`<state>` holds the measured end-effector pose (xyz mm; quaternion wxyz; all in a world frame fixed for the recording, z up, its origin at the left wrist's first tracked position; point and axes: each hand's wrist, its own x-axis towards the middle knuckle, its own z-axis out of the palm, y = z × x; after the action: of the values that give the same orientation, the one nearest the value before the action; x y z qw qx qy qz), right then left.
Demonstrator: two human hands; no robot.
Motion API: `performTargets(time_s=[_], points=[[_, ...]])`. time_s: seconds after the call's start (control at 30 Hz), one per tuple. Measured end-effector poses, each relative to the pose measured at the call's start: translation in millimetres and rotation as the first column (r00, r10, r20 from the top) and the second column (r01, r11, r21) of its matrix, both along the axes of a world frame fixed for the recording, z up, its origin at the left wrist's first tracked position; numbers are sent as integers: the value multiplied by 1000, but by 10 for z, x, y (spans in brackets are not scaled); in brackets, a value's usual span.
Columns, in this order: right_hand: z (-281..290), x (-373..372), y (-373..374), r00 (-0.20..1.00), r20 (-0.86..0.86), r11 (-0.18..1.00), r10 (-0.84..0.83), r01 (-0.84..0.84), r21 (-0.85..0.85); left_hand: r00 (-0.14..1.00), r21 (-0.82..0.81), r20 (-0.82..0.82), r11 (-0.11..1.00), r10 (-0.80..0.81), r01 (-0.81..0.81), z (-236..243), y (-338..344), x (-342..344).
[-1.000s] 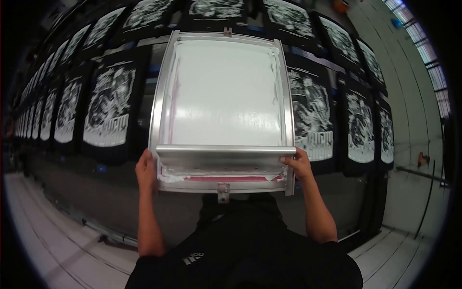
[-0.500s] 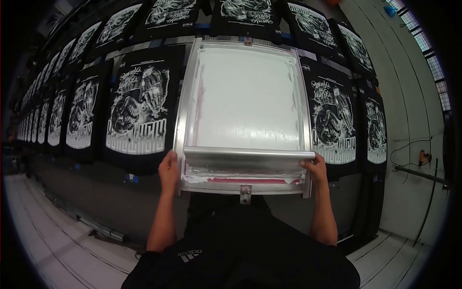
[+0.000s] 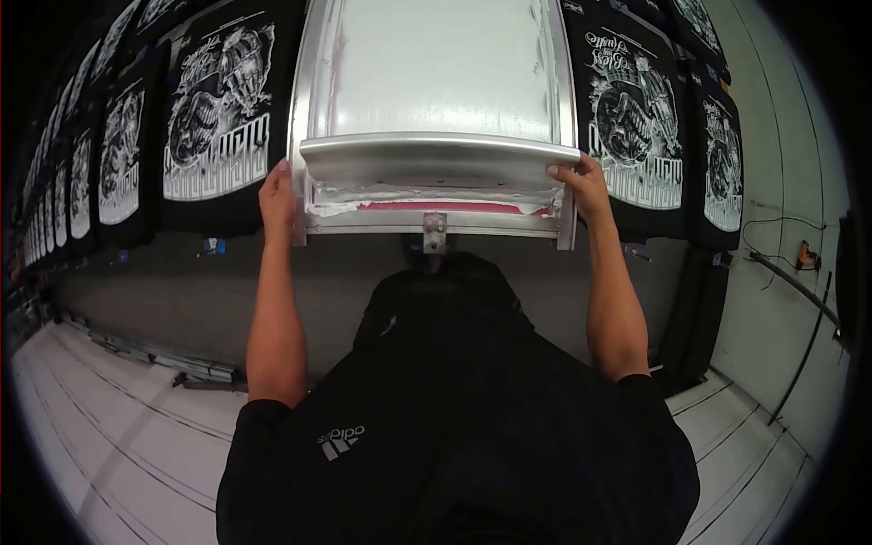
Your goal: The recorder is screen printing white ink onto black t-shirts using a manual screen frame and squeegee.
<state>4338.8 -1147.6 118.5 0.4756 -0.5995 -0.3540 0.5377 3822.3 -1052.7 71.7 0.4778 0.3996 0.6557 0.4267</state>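
Lying crosswise over the near end of the metal frame (image 3: 363, 224), the silver bar (image 3: 436, 162) has its long axis left to right; the frame's runs away from the person. Right hand (image 3: 589, 184): grip closed on the bar's right end, thumb forward. Left hand (image 3: 277, 193): grip closed at the frame's left rail (image 3: 297, 123). Forearms (image 3: 277, 318) reach forward, roughly parallel.

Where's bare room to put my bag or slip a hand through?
Perhaps the pale floor at lower left, between metal rails and the black top. A hand might pass between the left forearm and that top. Crowded: around the metal frame, with printed shirts on both sides.
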Motion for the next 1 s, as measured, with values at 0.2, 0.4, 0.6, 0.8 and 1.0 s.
performTargets(time_s=[0.2, 0.4, 0.6, 0.8, 1.0], points=[[-32, -94, -89, 1000, 9, 1000, -5, 5, 8, 1000, 31, -11, 999, -28, 28, -100, -56, -155], [60, -61, -127, 999, 30, 1000, 25, -25, -3, 981, 49, -191, 997, -42, 52, -110, -112, -121], [-25, -17, -161, 999, 26, 999, 36, -37, 1, 975, 48, -213, 996, -60, 72, -56, -113, 2], [208, -25, -101, 915, 309, 964, 259, -226, -138, 952, 315, -299, 949, 71, 28, 769, -402, 101], [586, -138, -7, 356, 800, 831, 483, -475, -290, 61, 922, -122, -91, -991, 376, 2957, -1462, 1426]])
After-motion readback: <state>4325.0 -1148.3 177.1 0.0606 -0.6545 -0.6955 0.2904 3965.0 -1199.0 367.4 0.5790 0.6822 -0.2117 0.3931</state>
